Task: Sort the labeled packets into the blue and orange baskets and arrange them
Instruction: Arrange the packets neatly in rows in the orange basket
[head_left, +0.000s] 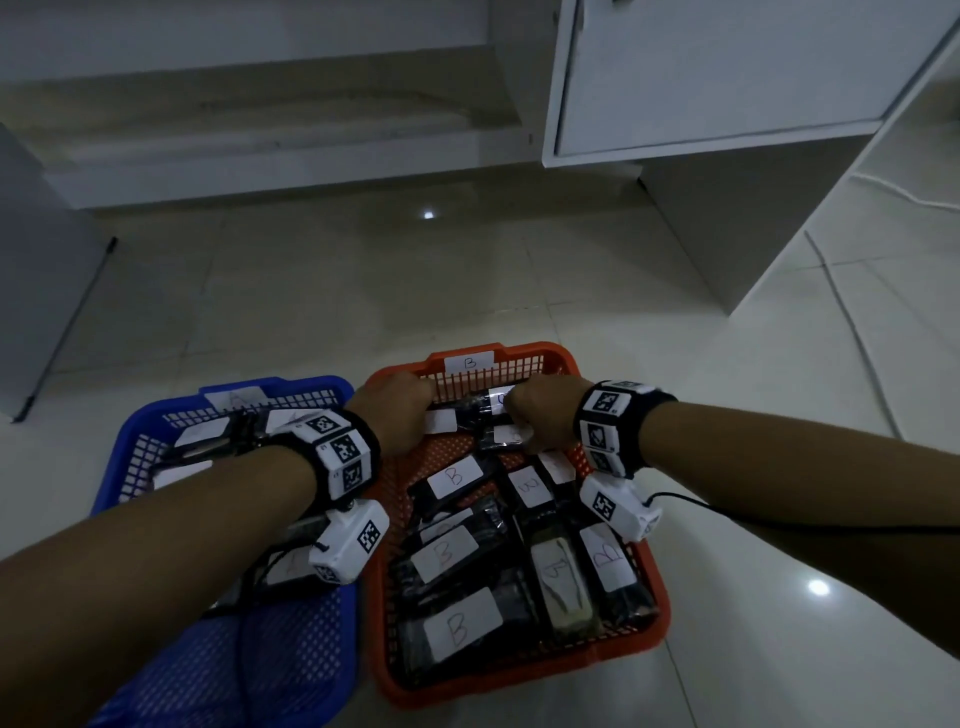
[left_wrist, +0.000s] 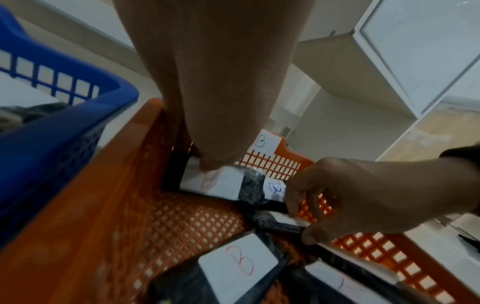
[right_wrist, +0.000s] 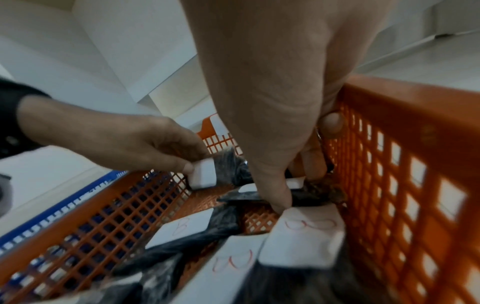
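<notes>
B-labelled packets (head_left: 451, 555) crowd our orange basket (head_left: 655, 597) (blue basket (head_left: 119, 457) beside it). At its far end, our left hand (head_left: 402, 413) and right hand (head_left: 540, 415) each pinch a dark packet (left_wrist: 221, 183), fingers curled.

Two baskets (head_left: 524, 358), two hands (head_left: 395, 410)

Glossy tile floor (head_left: 363, 291); plastic mesh orange basket (head_left: 519, 670); paper-labelled packets (head_left: 457, 561).

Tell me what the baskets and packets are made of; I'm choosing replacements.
Orange basket and blue basket: apparently moulded plastic, with glossy rims and lattice walls. Packets: seemingly thin dark plastic film, crinkled and shiny, each with a matte white, probably paper label.
</notes>
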